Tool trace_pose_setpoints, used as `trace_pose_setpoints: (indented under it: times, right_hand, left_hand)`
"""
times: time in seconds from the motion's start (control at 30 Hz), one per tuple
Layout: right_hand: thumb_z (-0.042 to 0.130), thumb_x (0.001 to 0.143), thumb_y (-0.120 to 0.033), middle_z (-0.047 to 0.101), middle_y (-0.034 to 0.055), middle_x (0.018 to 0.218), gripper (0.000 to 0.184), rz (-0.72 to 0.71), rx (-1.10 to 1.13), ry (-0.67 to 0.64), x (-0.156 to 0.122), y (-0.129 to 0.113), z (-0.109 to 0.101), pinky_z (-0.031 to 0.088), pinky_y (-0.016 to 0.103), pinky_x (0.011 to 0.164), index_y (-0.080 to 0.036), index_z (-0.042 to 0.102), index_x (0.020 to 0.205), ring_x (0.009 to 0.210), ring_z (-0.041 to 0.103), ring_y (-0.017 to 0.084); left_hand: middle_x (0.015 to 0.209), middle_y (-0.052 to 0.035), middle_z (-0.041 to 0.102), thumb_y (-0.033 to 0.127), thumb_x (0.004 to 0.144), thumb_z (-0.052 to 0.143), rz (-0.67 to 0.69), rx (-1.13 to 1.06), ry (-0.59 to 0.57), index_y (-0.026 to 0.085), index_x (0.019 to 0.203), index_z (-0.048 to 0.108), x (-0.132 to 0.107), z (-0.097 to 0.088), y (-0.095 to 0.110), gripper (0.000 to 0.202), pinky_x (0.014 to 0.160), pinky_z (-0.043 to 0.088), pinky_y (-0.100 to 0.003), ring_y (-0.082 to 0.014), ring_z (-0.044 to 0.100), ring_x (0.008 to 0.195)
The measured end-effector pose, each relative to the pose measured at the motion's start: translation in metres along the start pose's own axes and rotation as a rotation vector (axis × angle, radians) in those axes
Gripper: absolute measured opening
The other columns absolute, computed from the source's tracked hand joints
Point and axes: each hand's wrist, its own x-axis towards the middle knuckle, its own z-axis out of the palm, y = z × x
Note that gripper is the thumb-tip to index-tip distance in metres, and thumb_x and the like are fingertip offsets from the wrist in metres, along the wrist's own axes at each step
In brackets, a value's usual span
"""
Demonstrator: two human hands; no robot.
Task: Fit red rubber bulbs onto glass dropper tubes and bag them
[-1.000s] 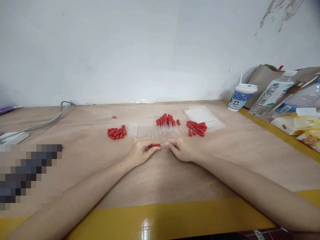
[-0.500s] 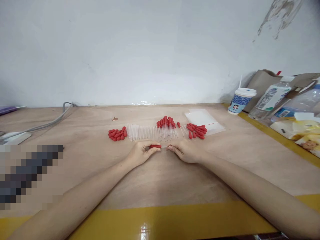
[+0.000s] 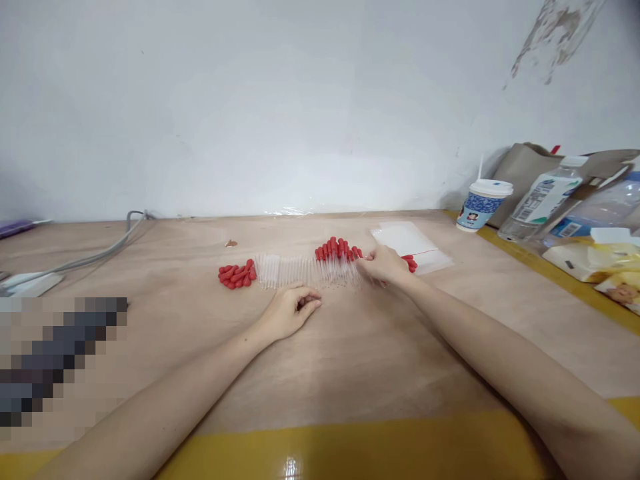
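My left hand (image 3: 294, 311) rests on the table with its fingers loosely curled, thumb and fingertip slightly apart and nothing between them. My right hand (image 3: 385, 264) is at the right end of a pile of red-capped glass droppers (image 3: 334, 252), its fingers pinched on a dropper beside that pile; the fingers partly cover it. Left of the pile lies a row of clear glass tubes (image 3: 286, 269). A heap of red rubber bulbs (image 3: 237, 275) is at the row's left end. More red bulbs (image 3: 411, 264) show behind my right hand, which hides most of them.
A clear plastic bag (image 3: 417, 241) lies behind my right hand. Farther right stand a paper cup (image 3: 483, 204) with a straw, a plastic bottle (image 3: 547, 193) and yellow packets (image 3: 580, 255). A grey cable (image 3: 95, 255) runs along the left; yellow tape (image 3: 260, 447) lines the front edge.
My left hand has let go of the red bulb of the dropper that both hands held. My right hand has moved away and right, to the pile's right end.
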Motion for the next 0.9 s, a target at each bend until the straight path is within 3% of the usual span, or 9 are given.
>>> trace_pose_setpoints:
  times: [0.1, 0.2, 0.4, 0.6, 0.9]
  right_hand:
    - [0.049, 0.073, -0.050, 0.058, 0.0011, 0.049, 0.036, -0.041, -0.097, -0.006, 0.001, 0.001, 0.001, 0.036, 0.025, 0.050, -0.020, 0.055, 0.054, 0.051, 0.057, 0.015]
    - [0.049, 0.072, -0.054, 0.062, 0.0016, 0.058, 0.035, -0.065, -0.137, 0.073, 0.006, 0.008, -0.008, 0.036, 0.026, 0.053, -0.022, 0.059, 0.061, 0.060, 0.058, 0.017]
    - [0.056, 0.068, -0.040, 0.066, 0.0028, 0.073, 0.018, -0.041, -0.224, 0.127, 0.013, 0.019, -0.023, 0.038, 0.028, 0.058, -0.025, 0.065, 0.070, 0.073, 0.060, 0.020]
    - [0.055, 0.066, -0.027, 0.066, 0.0093, 0.080, 0.017, -0.055, -0.387, 0.098, 0.002, 0.011, -0.013, 0.042, 0.029, 0.060, -0.020, 0.068, 0.075, 0.078, 0.061, 0.023]
    - [0.040, 0.082, -0.030, 0.065, 0.0153, 0.093, 0.032, -0.061, -0.491, 0.093, 0.004, 0.007, 0.005, 0.043, 0.033, 0.067, -0.015, 0.063, 0.097, 0.087, 0.061, 0.026]
  left_hand:
    - [0.078, -0.0035, 0.060, 0.024, 0.082, 0.052, -0.009, -0.006, -0.005, 0.016, 0.087, 0.065, 0.000, 0.000, 0.001, 0.016, 0.062, 0.044, -0.024, -0.0112, 0.054, 0.064]
    - [0.078, -0.0035, 0.060, 0.025, 0.082, 0.052, -0.013, -0.009, -0.007, 0.017, 0.087, 0.065, 0.000, -0.001, 0.002, 0.017, 0.062, 0.044, -0.024, -0.0116, 0.054, 0.065]
    - [0.079, -0.0036, 0.060, 0.025, 0.082, 0.051, -0.017, -0.023, -0.019, 0.018, 0.090, 0.065, -0.001, 0.000, 0.001, 0.017, 0.062, 0.044, -0.024, -0.0118, 0.054, 0.066]
    - [0.079, -0.0025, 0.060, 0.025, 0.082, 0.052, -0.015, -0.018, -0.010, 0.019, 0.090, 0.065, -0.001, 0.000, 0.002, 0.017, 0.063, 0.044, -0.025, -0.0117, 0.055, 0.067]
    - [0.077, -0.0023, 0.059, 0.024, 0.082, 0.051, -0.001, -0.013, -0.020, 0.018, 0.091, 0.065, -0.002, 0.002, 0.004, 0.017, 0.062, 0.044, -0.024, -0.0112, 0.054, 0.066]
